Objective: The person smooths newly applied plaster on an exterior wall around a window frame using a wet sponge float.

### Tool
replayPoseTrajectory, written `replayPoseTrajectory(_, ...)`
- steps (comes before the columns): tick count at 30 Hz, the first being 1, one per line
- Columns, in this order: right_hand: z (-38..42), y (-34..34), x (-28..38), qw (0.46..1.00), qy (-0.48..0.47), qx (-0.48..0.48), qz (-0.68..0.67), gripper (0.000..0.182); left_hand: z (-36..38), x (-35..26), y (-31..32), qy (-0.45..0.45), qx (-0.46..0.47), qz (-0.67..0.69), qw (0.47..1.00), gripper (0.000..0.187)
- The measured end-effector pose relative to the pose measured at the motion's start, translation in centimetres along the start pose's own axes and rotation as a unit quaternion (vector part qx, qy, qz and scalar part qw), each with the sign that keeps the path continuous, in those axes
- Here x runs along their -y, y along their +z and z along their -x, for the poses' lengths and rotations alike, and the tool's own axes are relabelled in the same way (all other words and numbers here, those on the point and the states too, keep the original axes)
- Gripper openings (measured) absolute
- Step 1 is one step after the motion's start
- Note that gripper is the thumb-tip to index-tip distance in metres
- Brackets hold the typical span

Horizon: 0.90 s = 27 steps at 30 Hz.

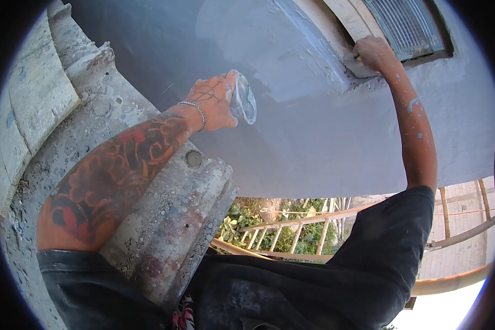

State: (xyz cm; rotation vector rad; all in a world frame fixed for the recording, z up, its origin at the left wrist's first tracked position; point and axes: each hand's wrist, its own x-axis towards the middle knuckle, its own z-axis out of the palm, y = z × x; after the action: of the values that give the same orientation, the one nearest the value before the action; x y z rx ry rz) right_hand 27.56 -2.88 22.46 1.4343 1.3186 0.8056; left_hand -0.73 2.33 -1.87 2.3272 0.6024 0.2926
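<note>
My left hand (213, 100) is wrapped around a small clear plastic cup (244, 100), which is tilted and smeared with pale paint. The cup is held out in front of the grey-blue wall (313, 137). Higher up on the right, my right hand (375, 54) is curled closed against the lower corner of a pale window frame (357, 19). Whatever its fingers grip, if anything, is hidden behind them. Ribbed glass (407, 27) fills the window beside that hand. Blue-grey paint flecks mark my right forearm.
Rough corrugated roofing sheets (99, 110), strewn with grit, lie under my left arm. Below, a wooden ladder (297, 234) stretches in front of green plants (250, 214). More poles and pale boards (462, 214) stand at the lower right.
</note>
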Motion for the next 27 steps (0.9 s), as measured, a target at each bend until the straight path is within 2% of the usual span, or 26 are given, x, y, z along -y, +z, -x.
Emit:
replayPoseTrajectory(1,0.1,-0.2,0.3,0.996,-0.020,-0.083,0.015,0.016,0.0,0.2,0.4,-0.001,-0.002,0.000,1.000,0.091)
replayPoseTrajectory(2,-0.5,-0.2,0.8,0.996,-0.020,-0.086,0.015,0.016,-0.1,0.4,1.1,0.018,-0.059,-0.005,0.998,0.080)
replayPoseTrajectory(3,-0.9,-0.1,1.7,0.994,-0.064,-0.081,-0.024,0.014,0.2,0.3,1.2,0.037,-0.114,-0.011,0.993,0.069)
replayPoseTrajectory(4,-1.2,-0.1,2.4,0.989,-0.107,-0.074,-0.064,0.013,0.2,0.3,1.0,0.037,-0.112,-0.012,0.993,0.069)
replayPoseTrajectory(5,-1.3,-0.1,3.0,0.994,-0.102,0.018,-0.039,0.012,0.1,0.3,0.6,0.022,-0.059,-0.010,0.998,0.079)
replayPoseTrajectory(6,-1.2,0.8,3.0,0.994,-0.103,0.017,-0.036,0.012,0.0,0.1,0.2,0.005,-0.009,-0.007,1.000,0.090)
replayPoseTrajectory(8,-1.1,3.5,3.0,0.999,-0.046,0.008,-0.011,0.011,-0.2,0.2,0.0,0.004,-0.004,0.001,1.000,0.088)
replayPoseTrajectory(10,-0.8,2.7,2.4,0.998,-0.056,0.004,-0.013,0.009,-0.2,0.2,0.0,0.004,-0.001,0.009,1.000,0.087)
replayPoseTrajectory(12,-0.4,1.9,1.4,0.999,-0.002,-0.045,0.005,0.010,-0.2,0.2,0.1,0.008,0.004,0.006,1.000,0.085)
replayPoseTrajectory(13,-0.3,1.2,0.8,0.996,-0.007,-0.089,0.028,0.010,-0.2,0.2,0.2,0.009,0.002,0.005,1.000,0.085)
replayPoseTrajectory(16,-0.1,-1.4,1.8,0.998,-0.021,-0.063,0.008,0.010,-0.2,0.5,0.6,0.020,-0.024,0.000,1.000,0.085)
replayPoseTrajectory(18,0.2,0.9,3.8,0.998,-0.035,-0.036,-0.036,0.013,-0.2,0.6,1.1,0.026,-0.061,-0.004,0.998,0.071)
replayPoseTrajectory(19,0.8,2.1,5.2,0.999,-0.008,-0.027,-0.023,0.013,-0.3,0.6,1.4,0.029,-0.063,-0.006,0.998,0.071)
replayPoseTrajectory(22,3.3,2.0,5.4,0.998,0.059,-0.024,-0.014,0.013,-0.2,0.7,1.0,0.031,-0.089,-0.016,0.995,0.073)
replayPoseTrajectory(24,4.2,1.1,4.5,0.995,0.098,-0.022,-0.022,0.013,-0.1,0.3,0.5,0.020,-0.005,-0.017,1.000,0.090)
replayPoseTrajectory(27,4.7,-1.7,2.8,0.985,0.129,-0.116,-0.009,0.011,0.0,0.0,0.2,0.014,-0.001,-0.028,1.000,0.092)
